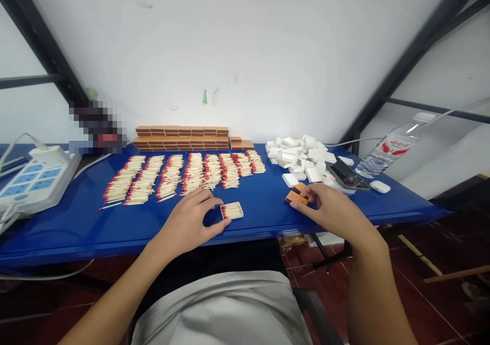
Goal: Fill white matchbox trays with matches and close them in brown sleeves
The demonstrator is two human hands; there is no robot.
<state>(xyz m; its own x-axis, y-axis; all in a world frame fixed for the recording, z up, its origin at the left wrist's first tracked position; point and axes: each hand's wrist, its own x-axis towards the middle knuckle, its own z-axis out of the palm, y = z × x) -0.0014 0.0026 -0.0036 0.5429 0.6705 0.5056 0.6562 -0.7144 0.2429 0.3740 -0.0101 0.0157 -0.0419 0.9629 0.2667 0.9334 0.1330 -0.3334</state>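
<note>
A small white matchbox tray (232, 215) filled with red-tipped matches lies near the table's front edge. The thumb and index finger of my left hand (195, 215) close on its left end from either side. To the right, my right hand (325, 204) holds an orange matchbox sleeve (296, 197) between thumb and fingers, just over the blue top. Another orange and brown sleeve (299, 187) shows right behind it, partly covered by the fingers. Bundles of loose matches (170, 179) lie in several slanting rows beyond my left hand.
Stacked orange matchboxes (181, 140) line the wall on the blue table (260, 207). White trays (302, 156) are heaped at the right, beside a phone (347, 174), an earphone case (380, 187) and a tilted water bottle (394, 148). A power strip (38, 179) with cables sits left.
</note>
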